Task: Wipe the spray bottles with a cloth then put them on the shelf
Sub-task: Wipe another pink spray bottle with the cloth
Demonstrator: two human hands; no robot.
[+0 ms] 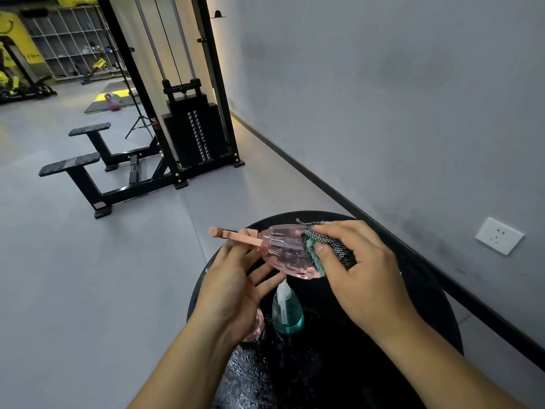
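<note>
A clear pink spray bottle (281, 251) lies on its side in the air above a round black table (413, 290), its pink nozzle pointing left. My left hand (236, 281) holds it at the neck and trigger. My right hand (358, 270) grips a grey and teal cloth (323, 247) and presses it against the bottle's base end. A teal spray bottle (288, 312) with a white head stands on the table below. Another pink bottle (256, 327) stands behind my left wrist, mostly hidden.
The table top looks wet and glossy. A grey wall with a white socket (499, 236) runs along the right. A black cable weight machine (191, 128) with footrests stands on the grey floor ahead. A white grid shelf (73, 39) is far back left.
</note>
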